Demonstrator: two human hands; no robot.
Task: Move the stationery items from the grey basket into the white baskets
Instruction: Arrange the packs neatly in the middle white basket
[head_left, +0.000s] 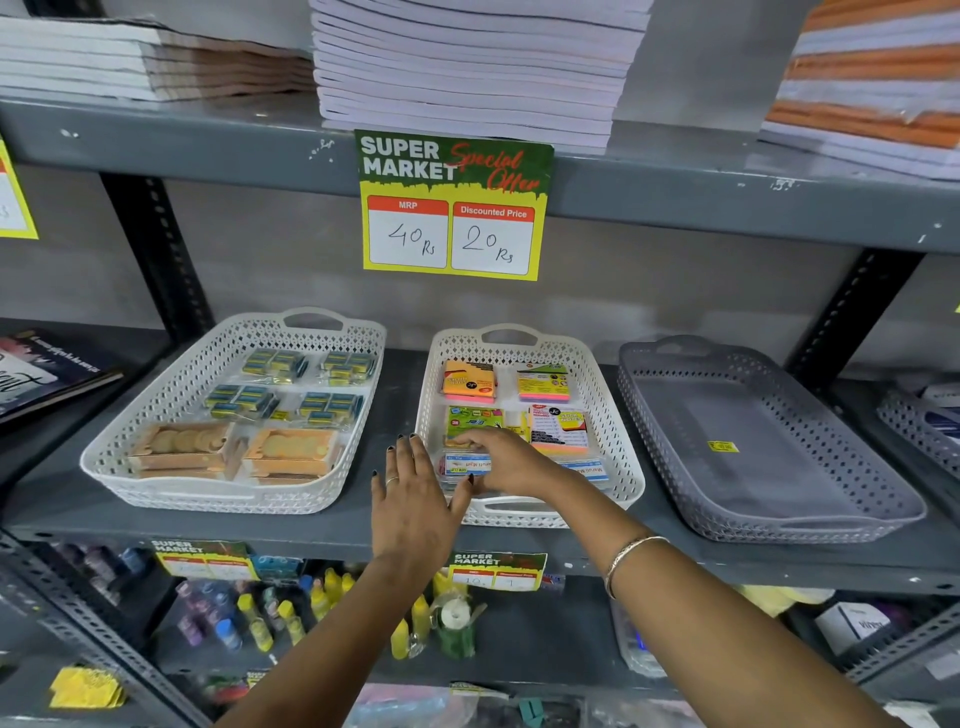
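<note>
Head view: our right hand (498, 460) presses flat on a clip packet (466, 464) in the middle white basket (621, 457) — left hand (410, 499) spread beside, grey basket (769, 447) rightward.

Left hand (413, 499) flat, fingers spread, right hand (501, 460) palm-down, seemingly pressing
</note>
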